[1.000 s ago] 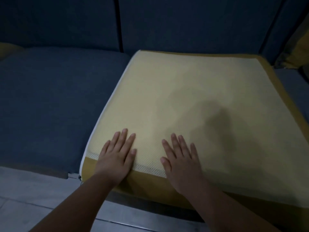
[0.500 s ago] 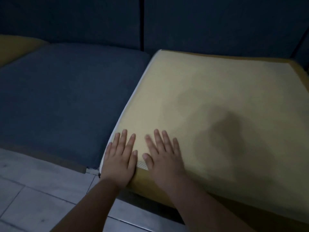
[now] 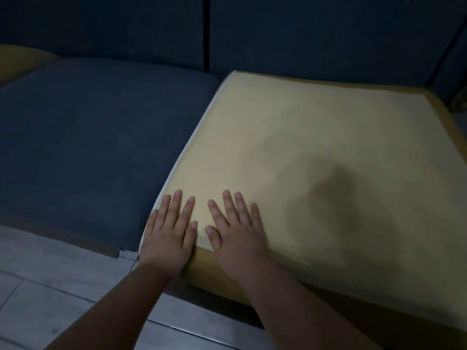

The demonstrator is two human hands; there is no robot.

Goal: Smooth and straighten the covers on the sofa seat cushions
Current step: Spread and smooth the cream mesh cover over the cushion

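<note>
Left hand [image 3: 168, 232] and right hand [image 3: 233, 229] lie flat, fingers spread, gripping nothing, side by side on the yellow cushion [image 3: 316, 152] front-left corner; its cover stretches away rightward and rearward.

The yellow cushion [image 3: 316, 137] runs off the right edge, and both palms hide its near-left corner.

Yellow mesh-topped seat cushion [image 3: 316, 152] lies flat, smooth; blue seat cushion [image 3: 96, 137] just beside, left.
</note>
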